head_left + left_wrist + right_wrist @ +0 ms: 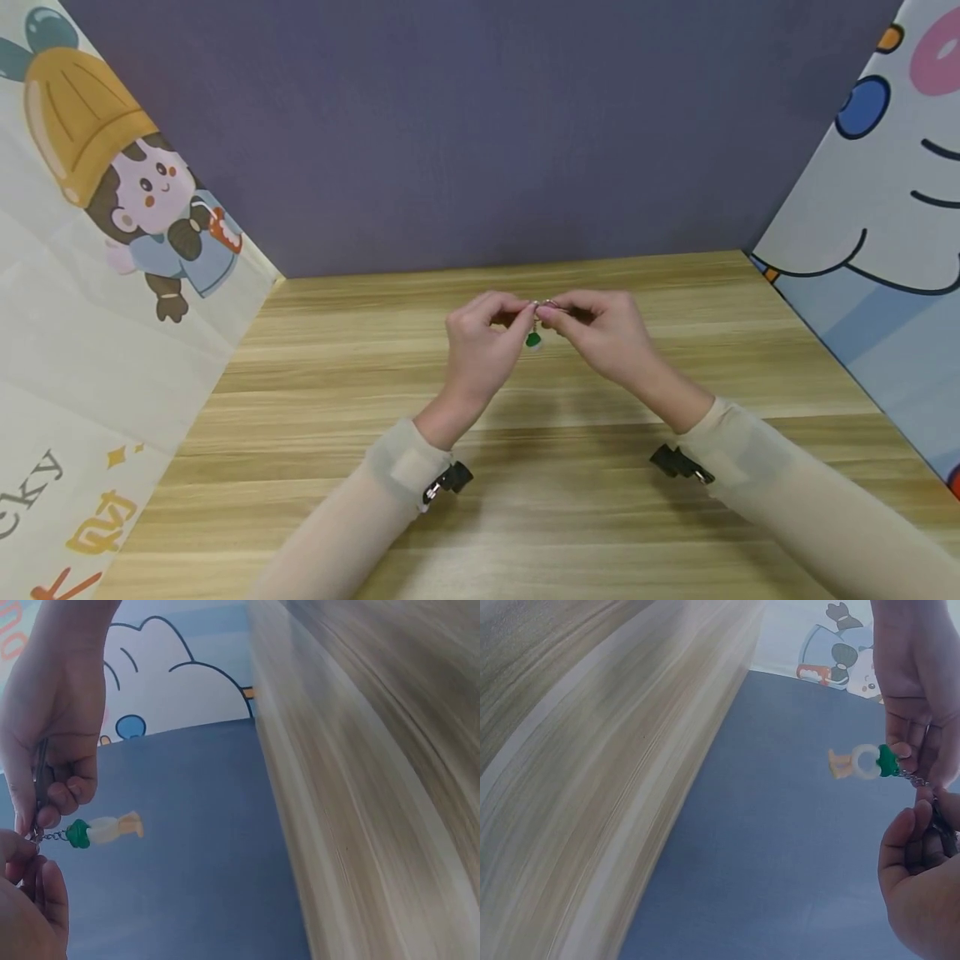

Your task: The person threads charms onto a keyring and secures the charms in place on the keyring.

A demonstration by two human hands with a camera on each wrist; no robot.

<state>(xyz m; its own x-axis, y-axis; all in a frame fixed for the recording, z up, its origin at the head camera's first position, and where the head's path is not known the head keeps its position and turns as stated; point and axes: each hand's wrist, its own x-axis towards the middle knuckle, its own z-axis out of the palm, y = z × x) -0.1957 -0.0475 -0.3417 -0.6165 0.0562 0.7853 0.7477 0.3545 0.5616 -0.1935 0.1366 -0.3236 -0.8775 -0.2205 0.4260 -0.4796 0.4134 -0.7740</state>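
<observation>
Above the table, my left hand (486, 346) and right hand (611, 337) meet fingertip to fingertip. Thumb and fingers of the left pinch the ring end of a keychain. Its charm (533, 340), green on top, white in the middle and pale orange at the tip in the wrist views, dangles from a short chain (54, 835) below the fingertips. My right hand grips a slim grey metal piece (41, 776) that runs back into the palm and meets the ring. Fingers cover most of that piece, so I cannot tell its kind.
The wood-grain table (525, 517) spreads under both forearms. A plain blue-grey panel (487, 133) rises behind it. Cartoon-printed panels stand at the left (60, 333) and right (885, 317). Small black cameras (450, 479) are strapped to both wrists.
</observation>
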